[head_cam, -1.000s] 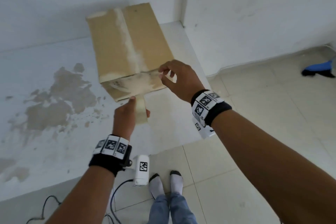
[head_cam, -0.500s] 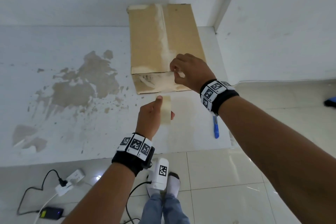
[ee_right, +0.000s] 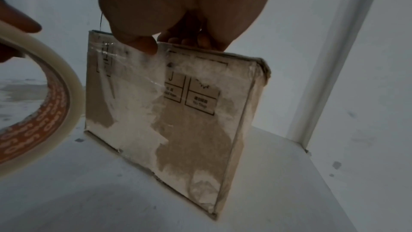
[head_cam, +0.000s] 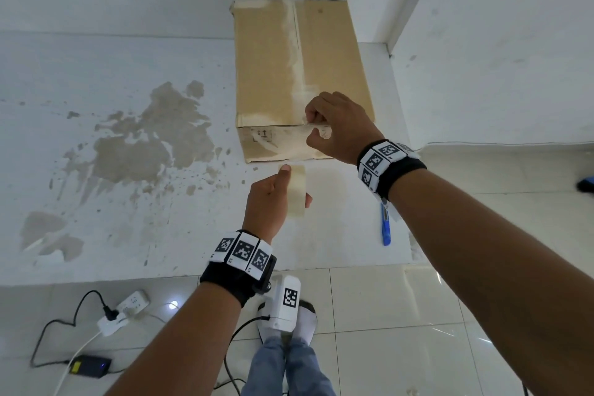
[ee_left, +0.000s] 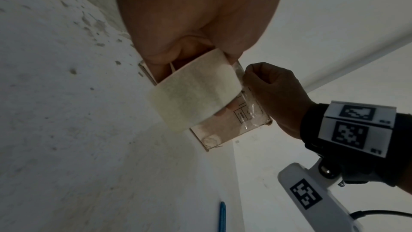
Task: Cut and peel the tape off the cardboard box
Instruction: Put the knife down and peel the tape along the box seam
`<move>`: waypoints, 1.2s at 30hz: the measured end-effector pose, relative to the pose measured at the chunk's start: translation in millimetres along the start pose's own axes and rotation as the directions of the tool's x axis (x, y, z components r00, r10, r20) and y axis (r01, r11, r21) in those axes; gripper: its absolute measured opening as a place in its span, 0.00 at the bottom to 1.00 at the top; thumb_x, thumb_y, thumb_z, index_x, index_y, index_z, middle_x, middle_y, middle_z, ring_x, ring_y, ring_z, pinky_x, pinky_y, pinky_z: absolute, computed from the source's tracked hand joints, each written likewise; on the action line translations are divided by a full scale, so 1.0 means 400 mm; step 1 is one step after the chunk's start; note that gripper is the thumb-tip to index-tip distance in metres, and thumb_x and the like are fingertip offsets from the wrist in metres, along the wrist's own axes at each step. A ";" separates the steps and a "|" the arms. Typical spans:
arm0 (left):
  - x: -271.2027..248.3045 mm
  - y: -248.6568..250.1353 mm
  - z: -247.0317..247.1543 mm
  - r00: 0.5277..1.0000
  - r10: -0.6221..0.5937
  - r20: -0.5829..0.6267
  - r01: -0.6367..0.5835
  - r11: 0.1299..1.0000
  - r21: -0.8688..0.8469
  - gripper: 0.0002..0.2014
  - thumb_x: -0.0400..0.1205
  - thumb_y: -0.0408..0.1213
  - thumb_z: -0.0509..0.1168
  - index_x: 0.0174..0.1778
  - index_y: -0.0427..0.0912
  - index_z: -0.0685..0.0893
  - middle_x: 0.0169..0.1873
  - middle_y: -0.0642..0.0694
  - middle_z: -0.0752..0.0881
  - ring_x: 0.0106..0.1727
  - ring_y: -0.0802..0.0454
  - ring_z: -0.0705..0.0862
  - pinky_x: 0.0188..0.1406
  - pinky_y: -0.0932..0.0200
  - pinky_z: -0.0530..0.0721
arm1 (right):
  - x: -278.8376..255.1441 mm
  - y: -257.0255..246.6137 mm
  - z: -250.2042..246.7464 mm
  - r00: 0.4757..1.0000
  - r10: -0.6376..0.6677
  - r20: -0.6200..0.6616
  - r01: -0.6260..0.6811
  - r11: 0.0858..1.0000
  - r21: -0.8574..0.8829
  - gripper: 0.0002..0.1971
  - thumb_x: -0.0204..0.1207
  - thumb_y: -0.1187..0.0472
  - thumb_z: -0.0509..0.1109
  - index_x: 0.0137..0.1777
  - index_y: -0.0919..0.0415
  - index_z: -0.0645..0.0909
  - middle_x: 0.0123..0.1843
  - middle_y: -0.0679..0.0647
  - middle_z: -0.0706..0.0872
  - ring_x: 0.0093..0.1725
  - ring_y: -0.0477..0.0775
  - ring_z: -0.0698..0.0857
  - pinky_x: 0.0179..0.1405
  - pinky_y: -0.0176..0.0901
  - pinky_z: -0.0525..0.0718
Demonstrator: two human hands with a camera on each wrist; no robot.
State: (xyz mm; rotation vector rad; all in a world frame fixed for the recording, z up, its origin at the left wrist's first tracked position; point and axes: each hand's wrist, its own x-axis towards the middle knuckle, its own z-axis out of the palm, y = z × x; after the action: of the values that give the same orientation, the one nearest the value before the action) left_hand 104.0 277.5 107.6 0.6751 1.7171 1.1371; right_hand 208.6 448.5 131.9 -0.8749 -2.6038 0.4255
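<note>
The cardboard box (head_cam: 297, 74) lies flat on a white, stained platform (head_cam: 96, 219), its far end against the wall, near the corner. A pale torn strip runs along the seam on its top. Its near end face (ee_right: 178, 121) is scuffed white where the paper has torn away, and clear tape (ee_right: 142, 75) with glossy wrinkles lies across the upper part of that face. Printed on the face are black handling-symbol boxes with small lettering under them, too blurred to read.

The right hand (head_cam: 340, 132) is at the box's near top edge, fingers curled. Its thumb (ee_right: 142, 45) presses on the clear tape at the top of the face, with the fingertips just behind the edge; the thumb and fingers appear to pinch the tape's end there, a narrow grip.

The left hand (head_cam: 270, 199) is just in front of the box, apart from it, and holds a roll of tape (head_cam: 297, 190). Its fingers pass through the roll's core and the thumb lies on the outer side, so the grip is closed round the roll. The roll's core is orange with white lettering (ee_right: 44, 117) that cannot be read.

A blue utility knife (head_cam: 385, 228) lies on the platform under the right forearm. On the tiled floor lie a white power strip (head_cam: 123, 312) with a black plug and a black adapter (head_cam: 91, 366).
</note>
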 end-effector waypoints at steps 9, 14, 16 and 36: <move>0.008 0.000 0.003 1.000 -0.005 0.013 0.005 1.000 0.017 0.32 0.92 0.47 0.52 0.33 0.34 0.93 0.31 0.43 0.94 0.43 0.43 0.93 0.48 0.59 0.86 | 0.007 -0.010 0.033 0.997 0.069 -0.036 -0.070 0.997 -0.033 0.13 0.61 0.64 0.76 0.44 0.62 0.78 0.40 0.52 0.81 0.41 0.54 0.74 0.36 0.50 0.81; 0.014 0.001 0.005 1.000 -0.007 0.012 0.007 1.000 0.004 0.32 0.92 0.48 0.52 0.31 0.38 0.93 0.30 0.45 0.94 0.41 0.47 0.93 0.50 0.57 0.86 | 0.000 -0.006 0.025 0.995 0.086 -0.053 -0.083 0.995 0.055 0.11 0.63 0.59 0.74 0.44 0.60 0.79 0.39 0.47 0.78 0.41 0.50 0.73 0.41 0.37 0.72; 0.015 0.002 0.006 1.000 -0.014 0.006 0.014 1.000 0.000 0.32 0.92 0.47 0.53 0.31 0.38 0.92 0.29 0.46 0.93 0.40 0.47 0.93 0.46 0.60 0.84 | 0.003 -0.007 0.019 0.992 0.118 -0.050 -0.113 0.988 0.106 0.10 0.64 0.58 0.74 0.42 0.58 0.79 0.38 0.44 0.77 0.41 0.48 0.73 0.41 0.35 0.70; 0.029 0.001 0.018 1.000 0.001 -0.009 -0.001 1.000 -0.018 0.32 0.92 0.47 0.52 0.27 0.44 0.92 0.31 0.45 0.95 0.41 0.47 0.93 0.54 0.53 0.87 | 0.013 -0.018 0.015 0.970 0.241 -0.017 -0.235 0.957 0.173 0.12 0.61 0.52 0.76 0.39 0.55 0.79 0.37 0.48 0.81 0.39 0.52 0.78 0.40 0.37 0.74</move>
State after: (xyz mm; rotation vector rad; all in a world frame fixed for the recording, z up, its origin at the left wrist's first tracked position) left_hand 105.9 290.0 102.3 0.6610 1.7119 1.1570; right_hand 198.5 445.2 130.7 -1.1287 -2.3933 0.6782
